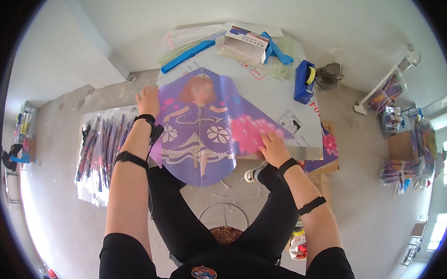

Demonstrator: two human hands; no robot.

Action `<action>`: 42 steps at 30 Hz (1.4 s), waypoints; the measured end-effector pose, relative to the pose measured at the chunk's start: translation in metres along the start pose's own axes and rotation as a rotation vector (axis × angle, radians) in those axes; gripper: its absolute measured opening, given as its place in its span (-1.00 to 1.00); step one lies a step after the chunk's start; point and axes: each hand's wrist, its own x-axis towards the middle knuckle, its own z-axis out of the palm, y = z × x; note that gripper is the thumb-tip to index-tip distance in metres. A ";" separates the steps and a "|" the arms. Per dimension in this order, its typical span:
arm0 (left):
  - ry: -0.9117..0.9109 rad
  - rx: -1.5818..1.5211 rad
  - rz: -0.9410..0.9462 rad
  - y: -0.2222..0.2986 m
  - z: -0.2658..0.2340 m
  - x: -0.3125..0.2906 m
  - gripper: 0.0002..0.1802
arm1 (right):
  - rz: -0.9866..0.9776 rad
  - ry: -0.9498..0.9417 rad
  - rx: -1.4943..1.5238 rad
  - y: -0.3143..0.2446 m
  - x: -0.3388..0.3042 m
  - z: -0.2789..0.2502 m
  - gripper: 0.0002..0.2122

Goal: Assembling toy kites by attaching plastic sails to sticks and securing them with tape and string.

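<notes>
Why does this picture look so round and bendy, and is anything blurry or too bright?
Head view: a fisheye lens bends straight edges near the rim and leaves black corners; head view: your left hand looks blurrier than your right hand; head view: the windows at far right glare white.

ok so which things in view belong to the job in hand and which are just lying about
Likely the job:
purple printed sheet, left hand by its left edge, right hand on its pink part
blue tape dispenser, perhaps

Seemingly just lying about:
bagged bundle on the floor, left
wrapped bundles, far right
</notes>
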 end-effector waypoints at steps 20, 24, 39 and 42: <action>-0.695 -0.290 -0.689 -0.035 0.022 -0.075 -0.29 | 0.056 -0.015 0.015 0.056 0.016 0.015 -0.55; -0.250 -0.002 -0.372 -0.020 0.023 -0.080 -0.34 | 0.089 0.016 -0.021 0.053 0.015 0.015 -0.54; -0.187 -0.368 0.025 0.103 0.032 -0.105 -0.42 | 0.054 0.018 0.137 0.072 0.052 -0.009 -0.63; -0.175 -0.323 0.014 0.106 0.030 -0.106 -0.42 | 0.130 0.111 0.243 0.091 0.096 -0.022 -0.75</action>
